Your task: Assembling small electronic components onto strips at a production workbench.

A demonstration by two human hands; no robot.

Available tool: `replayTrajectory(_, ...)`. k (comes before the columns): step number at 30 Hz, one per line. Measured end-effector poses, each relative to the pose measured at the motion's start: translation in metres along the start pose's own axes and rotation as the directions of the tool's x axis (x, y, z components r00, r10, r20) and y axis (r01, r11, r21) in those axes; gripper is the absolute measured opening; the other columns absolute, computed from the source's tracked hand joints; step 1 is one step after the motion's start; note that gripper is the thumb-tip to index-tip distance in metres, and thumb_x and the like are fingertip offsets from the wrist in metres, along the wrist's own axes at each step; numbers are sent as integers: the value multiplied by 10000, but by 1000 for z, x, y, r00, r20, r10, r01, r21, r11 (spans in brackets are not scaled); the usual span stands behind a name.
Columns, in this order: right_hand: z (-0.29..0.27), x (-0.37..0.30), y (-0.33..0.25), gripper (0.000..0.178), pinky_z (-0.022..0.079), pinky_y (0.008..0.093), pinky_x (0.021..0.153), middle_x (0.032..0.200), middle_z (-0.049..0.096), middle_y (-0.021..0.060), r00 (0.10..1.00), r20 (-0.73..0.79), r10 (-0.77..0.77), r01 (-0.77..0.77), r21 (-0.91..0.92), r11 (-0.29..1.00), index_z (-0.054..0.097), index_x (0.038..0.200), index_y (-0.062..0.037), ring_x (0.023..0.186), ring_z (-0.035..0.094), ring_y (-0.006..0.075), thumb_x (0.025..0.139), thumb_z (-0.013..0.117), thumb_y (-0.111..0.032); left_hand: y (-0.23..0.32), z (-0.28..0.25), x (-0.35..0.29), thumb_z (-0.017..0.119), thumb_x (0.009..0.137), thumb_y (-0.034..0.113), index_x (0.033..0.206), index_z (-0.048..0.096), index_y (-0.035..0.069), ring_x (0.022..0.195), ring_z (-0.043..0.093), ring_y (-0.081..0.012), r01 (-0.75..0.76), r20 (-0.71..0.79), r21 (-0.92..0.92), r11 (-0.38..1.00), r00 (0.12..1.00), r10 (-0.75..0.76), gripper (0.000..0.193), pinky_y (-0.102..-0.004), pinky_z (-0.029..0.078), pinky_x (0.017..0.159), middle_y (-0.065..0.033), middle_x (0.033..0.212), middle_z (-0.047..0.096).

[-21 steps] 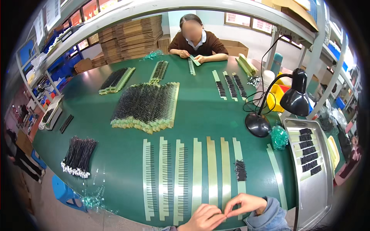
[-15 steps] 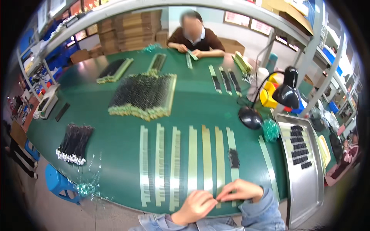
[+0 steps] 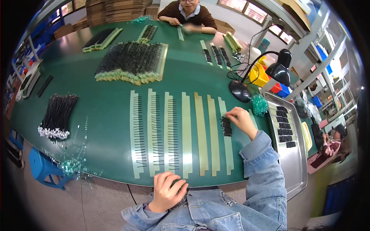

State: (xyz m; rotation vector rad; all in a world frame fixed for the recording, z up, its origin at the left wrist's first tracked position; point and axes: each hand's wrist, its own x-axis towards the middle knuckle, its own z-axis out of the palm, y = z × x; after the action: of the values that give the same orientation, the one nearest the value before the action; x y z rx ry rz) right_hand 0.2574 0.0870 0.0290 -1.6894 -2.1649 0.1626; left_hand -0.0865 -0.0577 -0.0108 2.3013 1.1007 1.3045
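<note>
My right hand [image 3: 243, 121] reaches over a pale green strip [image 3: 228, 152]. Its thumb and fingers are pinched together at the upper end of a cluster of thin black pieces [image 3: 226, 127] lying on that strip. The piece at the fingertips is too small to make out fully. By the table's front edge, my left hand [image 3: 168, 191] is loosely curled with its fingers apart, and nothing shows in it. Beyond it stands a row of strips, among them a bare pale strip [image 3: 187, 134] and a strip lined with thin black pins [image 3: 169, 131].
A large stack of pin-filled strips [image 3: 131, 61] lies farther back. Black white-tipped wires [image 3: 58, 115] are bundled at left. To the right are a black desk lamp [image 3: 241, 91], green plastic tangle [image 3: 259, 104] and metal tray [image 3: 289, 169]. A person [image 3: 189, 15] works across the table.
My hands have parted. The right has moved up and forward to the black cluster; the left has drawn back leftward to the table edge. The whole view has shifted downward.
</note>
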Motion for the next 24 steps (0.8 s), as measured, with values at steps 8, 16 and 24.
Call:
replayTrajectory(8,-31,33,-48,197,468,381,740,849,604,128,972,218,-90,110,-80,991,660,935,-71,813,580,304,760,572,-94,-11,-7,-18,706,615,164,837,663,110,932,470,-247,23,-6,169,985,1000,-22,233,-386,321,778,-7,938,598)
replayTrajectory(16,59,113,-106,273,463,374,792,932,589,143,907,274,-320,312,76,947,609,1030,-27,885,571,320,787,487,-47,-14,-5,-27,687,639,203,923,654,73,948,470,-238,72,8,248,966,997,-76,314,-382,296,787,-21,1022,607)
replayTrajectory(24,90,96,-129,387,436,347,862,1056,505,122,910,221,-350,375,-82,924,521,1146,14,998,497,280,766,450,36,-18,-2,-26,676,642,169,908,668,77,919,487,-218,81,-13,256,963,997,-81,282,-359,282,769,-8,1005,618)
